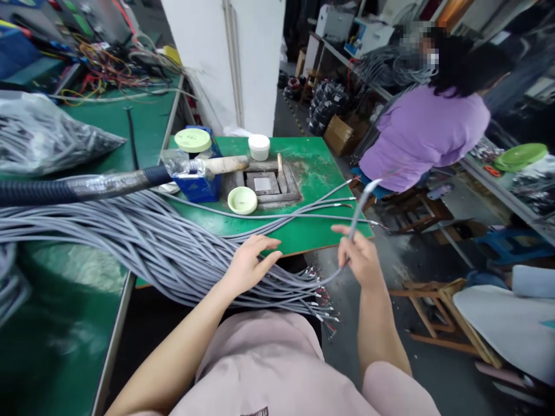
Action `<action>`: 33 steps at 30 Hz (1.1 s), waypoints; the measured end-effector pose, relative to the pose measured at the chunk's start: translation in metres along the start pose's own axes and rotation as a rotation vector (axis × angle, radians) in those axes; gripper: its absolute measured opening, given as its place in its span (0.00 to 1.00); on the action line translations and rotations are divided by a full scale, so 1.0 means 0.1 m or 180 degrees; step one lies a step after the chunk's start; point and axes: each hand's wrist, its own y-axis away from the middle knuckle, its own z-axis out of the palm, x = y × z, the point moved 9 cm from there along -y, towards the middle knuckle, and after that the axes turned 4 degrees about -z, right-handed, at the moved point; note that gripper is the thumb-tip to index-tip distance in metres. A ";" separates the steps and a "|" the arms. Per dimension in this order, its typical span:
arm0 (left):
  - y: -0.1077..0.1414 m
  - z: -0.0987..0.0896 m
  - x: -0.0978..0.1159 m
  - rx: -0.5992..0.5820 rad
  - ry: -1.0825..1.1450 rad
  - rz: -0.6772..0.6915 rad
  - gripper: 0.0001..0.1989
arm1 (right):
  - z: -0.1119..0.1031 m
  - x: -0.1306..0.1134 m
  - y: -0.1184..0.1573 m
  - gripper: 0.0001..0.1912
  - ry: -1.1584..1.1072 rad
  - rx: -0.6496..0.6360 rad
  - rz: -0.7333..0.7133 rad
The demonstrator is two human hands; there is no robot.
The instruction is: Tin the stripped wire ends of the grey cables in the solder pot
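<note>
A thick bundle of grey cables runs from the left across the green tables, its stripped ends hanging past the front edge near my body. My right hand is closed on one grey cable, whose white-tipped end points up and to the right. Over the bundle, my left hand has its thumb and fingers apart and holds nothing. Several single cables lie across the green table beyond my hands, their tips reaching its right edge.
A ribbed hose reaches over a blue box toward a square fixture. Near it are a pale green lid and a white tub. A person in purple sits at right, near a wooden stool.
</note>
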 end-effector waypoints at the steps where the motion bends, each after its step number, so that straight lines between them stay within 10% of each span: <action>1: 0.01 0.01 -0.01 0.0002 0.0371 -0.0166 0.12 | 0.20 0.01 0.11 0.19 0.0303 -0.0515 0.0132; 6: 0.09 0.12 -0.14 0.0054 0.2099 -0.1030 0.18 | 0.91 0.07 0.55 0.19 0.1512 -0.2102 0.0088; 14: 0.22 0.17 -0.39 0.0222 0.3055 -0.1763 0.21 | 1.19 0.01 0.77 0.17 0.1291 -0.2793 0.0058; 22: 0.28 0.40 -0.21 0.0025 0.3241 -0.1545 0.19 | 1.22 -0.12 0.45 0.18 0.0986 -0.1534 -0.0012; 33: 0.23 0.22 -0.24 0.0522 0.3417 -0.1533 0.22 | 1.26 0.01 0.44 0.18 0.0391 -0.1595 0.0329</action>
